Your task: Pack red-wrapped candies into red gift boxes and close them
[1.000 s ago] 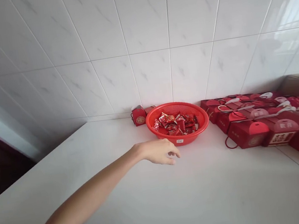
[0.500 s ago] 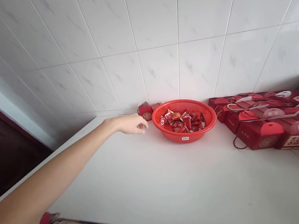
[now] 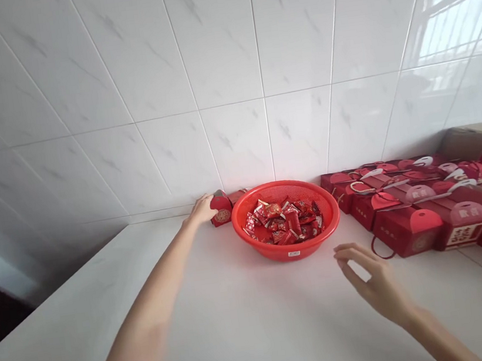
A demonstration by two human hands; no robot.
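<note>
My left hand (image 3: 203,210) is at the back of the table, with its fingers around the left side of a small red box (image 3: 221,208) that stands against the wall. My right hand (image 3: 369,276) hovers over the white table in front and to the right of the red basket (image 3: 292,250), thumb and fingers apart, holding nothing. Inside the basket lie several red wrapped sweets (image 3: 291,221). Another red item (image 3: 237,195) is partly hidden behind the basket.
Many red gift boxes (image 3: 411,229) with cord handles stand in rows on the right side of the white table (image 3: 251,327). Behind them at the far right is a brown carton (image 3: 462,142). A tiled wall (image 3: 235,140) runs along the back.
My left hand has moved to the small red box and closed on it. My right hand has come into view from the lower right. The view has turned to the right.
</note>
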